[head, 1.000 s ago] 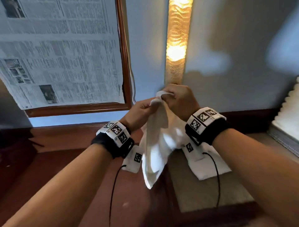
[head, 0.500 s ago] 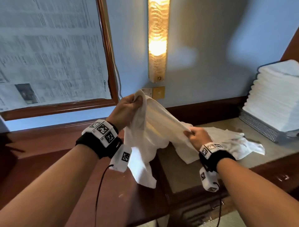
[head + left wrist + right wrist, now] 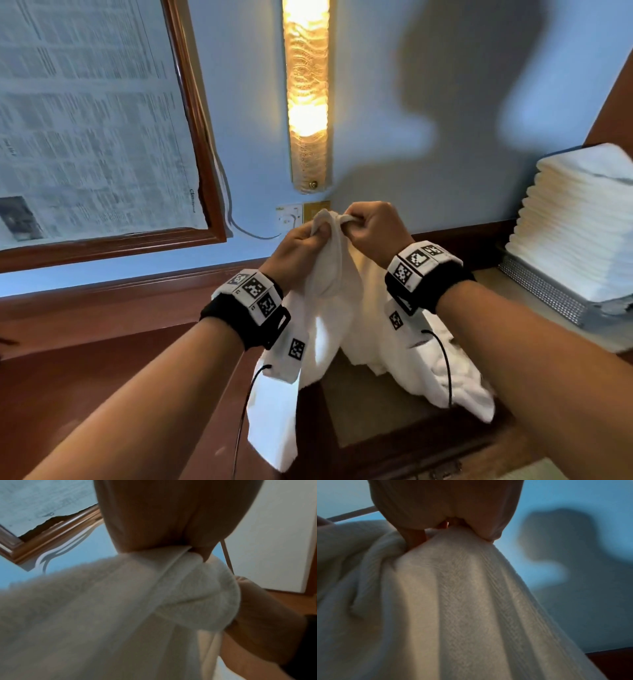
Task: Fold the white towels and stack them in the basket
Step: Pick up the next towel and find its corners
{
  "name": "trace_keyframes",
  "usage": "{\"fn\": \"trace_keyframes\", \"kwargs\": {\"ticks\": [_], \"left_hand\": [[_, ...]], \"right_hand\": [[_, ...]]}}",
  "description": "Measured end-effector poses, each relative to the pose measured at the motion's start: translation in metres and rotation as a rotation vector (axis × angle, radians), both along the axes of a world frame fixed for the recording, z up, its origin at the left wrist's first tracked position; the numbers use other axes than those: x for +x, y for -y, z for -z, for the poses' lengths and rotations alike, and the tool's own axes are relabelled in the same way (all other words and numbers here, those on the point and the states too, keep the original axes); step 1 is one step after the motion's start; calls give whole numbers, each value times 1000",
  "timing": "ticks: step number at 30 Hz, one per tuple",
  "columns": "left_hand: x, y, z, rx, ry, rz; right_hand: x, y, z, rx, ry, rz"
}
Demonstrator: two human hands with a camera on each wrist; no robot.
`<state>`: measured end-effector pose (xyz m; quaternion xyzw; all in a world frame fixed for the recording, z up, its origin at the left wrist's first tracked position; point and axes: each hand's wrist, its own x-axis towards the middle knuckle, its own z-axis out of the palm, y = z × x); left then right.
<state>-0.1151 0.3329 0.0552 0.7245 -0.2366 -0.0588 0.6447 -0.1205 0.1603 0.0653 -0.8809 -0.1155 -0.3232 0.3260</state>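
Step in hand: finding the top edge of one limp white terry towel (image 3: 329, 308) — your left hand (image 3: 294, 250) and right hand (image 3: 375, 228) both pinch it, knuckles close together, raised over the brown wooden bench (image 3: 102, 342), its tail hanging down. Next, I judge, slide your hands apart to the corners before folding. The silver mesh basket (image 3: 544, 291), far right, already carries a tall stack of folded white towels (image 3: 579, 226).

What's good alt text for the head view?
Both hands, left and right, grip the top edge of a white towel held up over a wooden counter. A basket stacked with folded towels sits at right, below a lit wall lamp.
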Motion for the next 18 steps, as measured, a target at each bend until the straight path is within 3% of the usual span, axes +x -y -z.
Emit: {"fn": "trace_keyframes", "kwargs": {"ticks": [4, 8, 14, 18], "left_hand": [[11, 21, 5, 106, 50, -6], [19, 35, 1, 89, 156, -83], [33, 24, -2, -4, 75, -210], [24, 28, 16, 19, -41, -166]], "right_hand": [[-1, 28, 20, 48, -110, -26], [0, 48, 55, 74, -251, -117], [13, 131, 142, 192, -648, 148], [29, 117, 126, 284, -482, 80]]}}
